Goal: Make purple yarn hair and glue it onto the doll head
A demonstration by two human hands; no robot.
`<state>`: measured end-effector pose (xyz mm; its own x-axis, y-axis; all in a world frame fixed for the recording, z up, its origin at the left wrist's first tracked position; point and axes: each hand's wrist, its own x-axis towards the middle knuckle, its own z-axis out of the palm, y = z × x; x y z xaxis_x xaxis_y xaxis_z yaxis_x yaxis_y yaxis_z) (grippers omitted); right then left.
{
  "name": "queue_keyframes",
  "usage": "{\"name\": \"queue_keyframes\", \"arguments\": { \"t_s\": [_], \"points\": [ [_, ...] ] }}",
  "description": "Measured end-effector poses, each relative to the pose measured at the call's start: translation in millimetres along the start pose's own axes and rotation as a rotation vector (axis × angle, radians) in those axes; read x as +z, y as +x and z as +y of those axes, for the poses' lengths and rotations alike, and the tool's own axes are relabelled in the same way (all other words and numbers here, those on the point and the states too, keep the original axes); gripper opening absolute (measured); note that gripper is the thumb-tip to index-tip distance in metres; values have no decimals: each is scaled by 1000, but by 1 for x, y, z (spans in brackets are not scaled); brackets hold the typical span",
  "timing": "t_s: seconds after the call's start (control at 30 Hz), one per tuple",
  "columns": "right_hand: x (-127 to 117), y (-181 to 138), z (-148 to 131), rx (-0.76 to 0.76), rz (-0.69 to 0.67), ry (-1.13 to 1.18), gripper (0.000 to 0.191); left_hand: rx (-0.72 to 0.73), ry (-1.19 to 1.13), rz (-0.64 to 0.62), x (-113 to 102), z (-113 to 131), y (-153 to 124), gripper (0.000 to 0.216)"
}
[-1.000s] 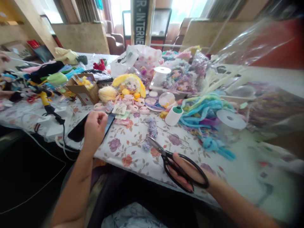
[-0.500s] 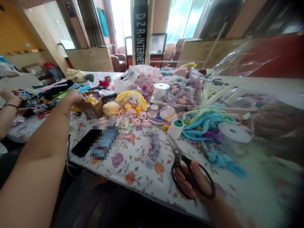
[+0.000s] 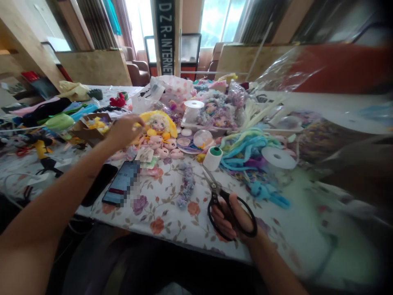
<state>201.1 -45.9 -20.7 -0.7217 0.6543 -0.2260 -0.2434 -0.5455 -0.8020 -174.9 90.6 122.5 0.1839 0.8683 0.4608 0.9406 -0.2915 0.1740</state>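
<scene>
My right hand is closed round the handles of black-handled scissors, fingers through the loops. Their tips point away from me, near a white thread cone with a green top. My left hand is stretched over the table beside a doll head with yellow floppy ears. Its fingers bend downward, partly hidden and blurred, so I cannot see whether they hold anything. A curled strip of fluffy lilac yarn lies on the flowered cloth, left of the scissors. Several bare doll faces sit right of my left hand.
An open cardboard box with yellow pieces stands left of my left hand. A phone lies near the front edge. Blue and green yarn, a white spool and plastic-bagged goods fill the right side.
My left hand has moved right, from the cardboard box to beside the yellow-eared doll head. The view has turned left-to-right; the co-worker's hands at the left are gone. The scissors stay in my right hand.
</scene>
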Motion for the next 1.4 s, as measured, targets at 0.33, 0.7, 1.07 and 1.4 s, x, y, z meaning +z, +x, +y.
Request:
{"name": "queue_keyframes", "arguments": {
  "t_s": [0.33, 0.7, 1.07, 1.4],
  "points": [
    [-1, 4, 1, -52, -41, 78, 67, 609, -200, -516, 102, 130, -43, 47],
    [1, 3, 0, -20, -36, 24, 70, 240, -191, -590, 84, 107, -34, 15],
    [23, -9, -37, 228, -10, -741, 66, -456, -530, 174, 69, 98, -140, 18],
    [46, 16, -77, 545, -34, -1047, 70, -465, -211, 64, 104, 149, -184, 14]
  ]
}}
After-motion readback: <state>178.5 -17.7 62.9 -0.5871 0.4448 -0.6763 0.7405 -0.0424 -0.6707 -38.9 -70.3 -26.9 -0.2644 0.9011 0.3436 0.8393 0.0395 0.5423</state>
